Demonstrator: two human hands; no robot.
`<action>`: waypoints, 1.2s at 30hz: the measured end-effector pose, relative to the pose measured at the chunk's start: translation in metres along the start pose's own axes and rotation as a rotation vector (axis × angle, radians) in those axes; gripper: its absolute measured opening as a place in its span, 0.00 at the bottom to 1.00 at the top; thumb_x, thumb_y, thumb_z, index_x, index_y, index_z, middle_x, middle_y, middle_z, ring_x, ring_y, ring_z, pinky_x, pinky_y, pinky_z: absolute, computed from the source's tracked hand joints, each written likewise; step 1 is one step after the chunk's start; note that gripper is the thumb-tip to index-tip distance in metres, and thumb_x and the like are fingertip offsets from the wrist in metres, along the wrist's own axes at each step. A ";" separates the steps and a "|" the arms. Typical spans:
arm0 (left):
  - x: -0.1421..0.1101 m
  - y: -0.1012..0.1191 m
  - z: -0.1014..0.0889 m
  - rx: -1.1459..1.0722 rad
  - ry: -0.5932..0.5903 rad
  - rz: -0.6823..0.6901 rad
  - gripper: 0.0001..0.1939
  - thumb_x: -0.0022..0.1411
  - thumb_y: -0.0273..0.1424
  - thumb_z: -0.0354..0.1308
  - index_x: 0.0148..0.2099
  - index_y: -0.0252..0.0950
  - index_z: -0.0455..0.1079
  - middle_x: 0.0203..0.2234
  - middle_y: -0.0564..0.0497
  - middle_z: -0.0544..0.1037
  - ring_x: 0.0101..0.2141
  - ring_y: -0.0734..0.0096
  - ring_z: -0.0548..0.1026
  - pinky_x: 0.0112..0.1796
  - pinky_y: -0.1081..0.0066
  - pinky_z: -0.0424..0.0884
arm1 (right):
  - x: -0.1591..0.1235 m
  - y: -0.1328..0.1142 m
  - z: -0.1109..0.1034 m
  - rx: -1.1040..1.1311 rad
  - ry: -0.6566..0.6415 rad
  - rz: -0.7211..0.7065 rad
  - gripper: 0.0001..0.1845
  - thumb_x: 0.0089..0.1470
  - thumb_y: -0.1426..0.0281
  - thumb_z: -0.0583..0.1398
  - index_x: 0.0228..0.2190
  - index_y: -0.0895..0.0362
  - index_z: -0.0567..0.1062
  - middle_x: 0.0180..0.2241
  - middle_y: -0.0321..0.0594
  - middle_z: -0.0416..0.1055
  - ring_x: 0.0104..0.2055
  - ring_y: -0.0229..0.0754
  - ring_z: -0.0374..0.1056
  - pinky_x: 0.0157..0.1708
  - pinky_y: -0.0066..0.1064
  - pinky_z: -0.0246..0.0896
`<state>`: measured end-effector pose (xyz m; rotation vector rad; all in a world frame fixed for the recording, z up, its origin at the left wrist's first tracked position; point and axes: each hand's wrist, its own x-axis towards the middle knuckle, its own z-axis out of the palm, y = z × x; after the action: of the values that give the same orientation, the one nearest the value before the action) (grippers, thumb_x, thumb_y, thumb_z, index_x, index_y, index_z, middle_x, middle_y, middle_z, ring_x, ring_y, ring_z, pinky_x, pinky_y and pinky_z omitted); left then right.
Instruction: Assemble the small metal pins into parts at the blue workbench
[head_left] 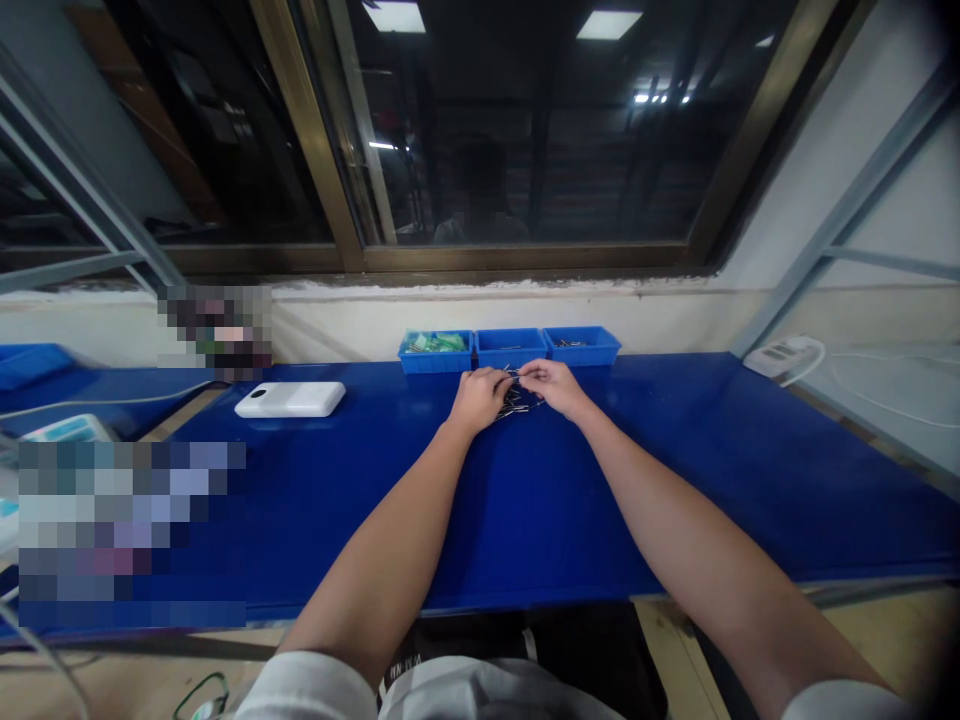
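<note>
Both hands are working close in over the blue table [517, 520]! The left hand [481, 398] is curling at nine o'clock of the small thin pieces [515, 408], the right hand [555, 386] is bending in from two. Both grips are looking narrow; what they're holding, I cannot tell. Blue bins [510, 359] are lining up at twelve.

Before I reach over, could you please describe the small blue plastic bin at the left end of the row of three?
Along the far edge of the glossy blue tabletop, three small blue plastic bins stand side by side. The leftmost bin alone holds green material.
</note>
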<state>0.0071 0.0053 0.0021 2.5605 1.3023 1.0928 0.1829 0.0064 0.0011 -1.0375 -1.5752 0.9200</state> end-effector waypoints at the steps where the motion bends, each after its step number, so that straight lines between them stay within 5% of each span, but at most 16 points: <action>1: 0.000 0.000 0.000 -0.012 0.004 -0.006 0.13 0.65 0.34 0.48 0.42 0.39 0.74 0.36 0.49 0.78 0.39 0.68 0.74 0.43 0.67 0.66 | -0.001 -0.001 0.000 0.036 -0.007 0.018 0.13 0.40 0.63 0.64 0.30 0.58 0.74 0.24 0.37 0.71 0.25 0.36 0.65 0.26 0.29 0.60; 11: -0.002 0.001 -0.002 -0.194 0.026 -0.043 0.15 0.64 0.39 0.49 0.44 0.39 0.74 0.37 0.50 0.78 0.40 0.69 0.75 0.43 0.70 0.67 | -0.002 -0.005 -0.003 0.249 -0.015 0.055 0.15 0.40 0.60 0.63 0.29 0.58 0.74 0.24 0.39 0.72 0.24 0.36 0.64 0.21 0.27 0.54; 15: -0.002 0.003 -0.005 -0.231 0.138 -0.260 0.21 0.63 0.43 0.50 0.53 0.38 0.66 0.37 0.50 0.78 0.42 0.67 0.74 0.48 0.66 0.65 | -0.002 -0.006 -0.008 0.040 0.045 0.046 0.15 0.43 0.58 0.61 0.22 0.58 0.74 0.17 0.33 0.65 0.19 0.33 0.58 0.19 0.26 0.49; 19: 0.000 -0.003 -0.005 -0.182 0.172 -0.404 0.20 0.64 0.42 0.47 0.53 0.36 0.65 0.39 0.48 0.78 0.43 0.65 0.74 0.50 0.63 0.62 | 0.004 -0.007 -0.010 -0.207 0.041 0.076 0.17 0.43 0.57 0.61 0.20 0.59 0.74 0.15 0.34 0.64 0.19 0.33 0.57 0.20 0.27 0.49; 22: 0.001 -0.007 -0.003 -0.142 0.157 -0.422 0.19 0.64 0.40 0.47 0.52 0.36 0.65 0.40 0.47 0.77 0.43 0.65 0.74 0.50 0.62 0.62 | 0.012 -0.008 -0.008 -0.025 0.125 0.050 0.17 0.42 0.58 0.62 0.31 0.59 0.76 0.25 0.39 0.72 0.25 0.36 0.64 0.21 0.26 0.54; 26: 0.001 -0.008 0.000 -0.103 0.119 -0.413 0.18 0.64 0.38 0.46 0.52 0.36 0.64 0.40 0.47 0.77 0.44 0.63 0.74 0.50 0.61 0.62 | 0.017 -0.007 -0.006 0.189 0.055 0.018 0.37 0.42 0.62 0.63 0.55 0.50 0.62 0.52 0.44 0.67 0.39 0.41 0.69 0.27 0.28 0.63; 29: 0.001 -0.009 0.001 -0.082 0.083 -0.407 0.17 0.64 0.37 0.46 0.52 0.36 0.64 0.40 0.46 0.77 0.45 0.63 0.73 0.49 0.61 0.63 | 0.014 -0.001 -0.008 0.069 -0.008 0.125 0.42 0.42 0.65 0.64 0.59 0.53 0.58 0.49 0.48 0.70 0.37 0.42 0.70 0.28 0.30 0.65; 33: -0.001 -0.008 0.001 0.017 -0.001 -0.298 0.18 0.63 0.37 0.48 0.52 0.36 0.65 0.45 0.45 0.75 0.48 0.62 0.71 0.49 0.62 0.64 | 0.009 0.011 -0.011 -0.242 0.064 0.104 0.26 0.45 0.69 0.62 0.49 0.61 0.71 0.34 0.45 0.76 0.32 0.41 0.71 0.36 0.33 0.65; 36: -0.004 -0.005 0.003 0.141 -0.118 -0.189 0.22 0.63 0.41 0.47 0.55 0.36 0.64 0.51 0.43 0.71 0.53 0.57 0.67 0.52 0.57 0.62 | 0.006 0.017 -0.011 -0.502 0.060 0.019 0.22 0.46 0.67 0.62 0.45 0.59 0.74 0.36 0.44 0.76 0.36 0.42 0.70 0.40 0.35 0.64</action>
<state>0.0036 0.0060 -0.0040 2.4876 1.6034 0.8322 0.1958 0.0190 -0.0104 -1.4129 -1.7919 0.5035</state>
